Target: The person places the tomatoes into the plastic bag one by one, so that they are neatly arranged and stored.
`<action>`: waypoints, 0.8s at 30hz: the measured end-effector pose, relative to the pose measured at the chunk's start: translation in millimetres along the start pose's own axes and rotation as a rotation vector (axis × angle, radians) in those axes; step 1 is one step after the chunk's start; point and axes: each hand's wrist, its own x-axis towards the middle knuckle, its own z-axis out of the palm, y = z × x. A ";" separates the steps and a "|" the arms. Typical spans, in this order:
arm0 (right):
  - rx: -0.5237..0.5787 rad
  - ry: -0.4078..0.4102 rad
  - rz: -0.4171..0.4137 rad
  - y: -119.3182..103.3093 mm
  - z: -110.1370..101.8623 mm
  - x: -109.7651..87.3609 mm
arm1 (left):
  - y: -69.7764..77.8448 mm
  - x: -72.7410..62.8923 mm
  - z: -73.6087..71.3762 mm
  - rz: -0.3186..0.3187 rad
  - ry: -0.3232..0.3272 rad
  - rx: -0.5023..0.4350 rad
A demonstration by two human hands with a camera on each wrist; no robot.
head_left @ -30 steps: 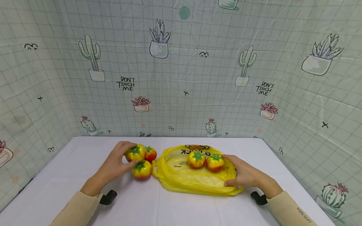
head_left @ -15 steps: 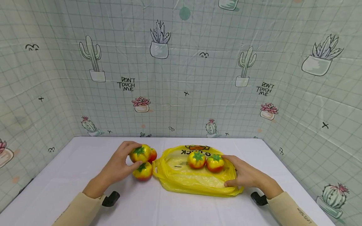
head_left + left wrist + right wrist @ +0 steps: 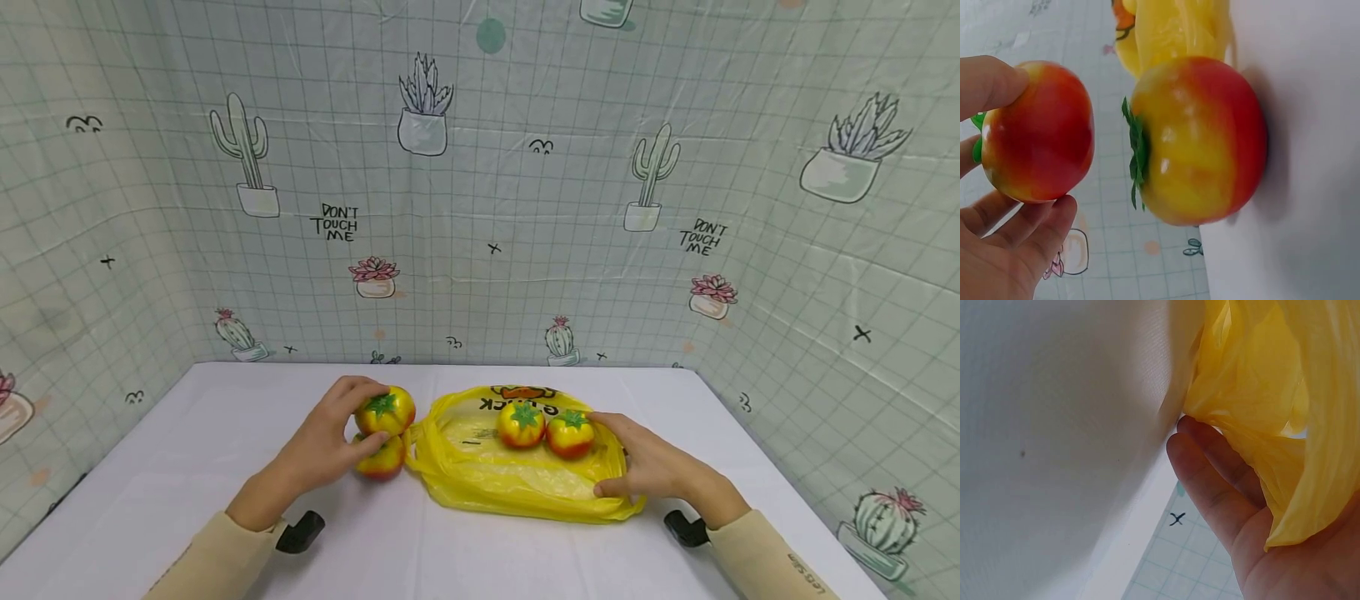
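My left hand (image 3: 324, 442) pinches a yellow-red toy tomato (image 3: 386, 410) with a green calyx, thumb on one side and fingers on the other. In the left wrist view that tomato (image 3: 1047, 131) is held off the table, apart from a second tomato (image 3: 1204, 144) on the cloth. This lower tomato (image 3: 381, 460) is partly covered in the head view. My right hand (image 3: 656, 462) rests at the right side of a yellow plastic bag (image 3: 517, 487), its fingers (image 3: 1207, 481) extended along the edge. Two tomatoes (image 3: 521, 425) lie on the bag, the right one (image 3: 570, 435) beside my fingertips.
A white cloth covers the table (image 3: 480, 562). Behind it and at both sides stands a grid-patterned curtain (image 3: 480, 192) with cactus drawings. Each wrist carries a black camera mount (image 3: 302, 532).
My left hand has carried its tomato a little right toward the bag. The redder tomato behind it has gone out of sight. My right hand and the bag stay put.
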 end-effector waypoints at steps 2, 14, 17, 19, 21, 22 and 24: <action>-0.001 -0.001 -0.001 0.3 0.0 0.1 | 1.7 0.7 1.0 0.002 -0.004 -0.003; -0.008 0.009 0.003 2.4 0.6 0.6 | 17.3 20.6 19.5 0.068 -0.030 -0.086; -0.007 0.011 0.005 2.1 0.4 0.2 | 19.9 24.4 28.3 0.072 -0.045 -0.104; -0.004 0.007 0.008 1.7 0.4 0.0 | 21.6 26.1 34.0 0.066 -0.062 -0.130; 0.000 0.003 0.005 0.9 0.2 -0.4 | 23.7 27.3 38.7 0.057 -0.079 -0.159; -0.001 0.004 0.002 0.6 0.1 -0.6 | 25.0 27.8 40.7 0.051 -0.088 -0.171; 0.000 0.004 0.006 0.2 -0.1 -1.0 | 26.8 29.3 44.8 0.040 -0.102 -0.190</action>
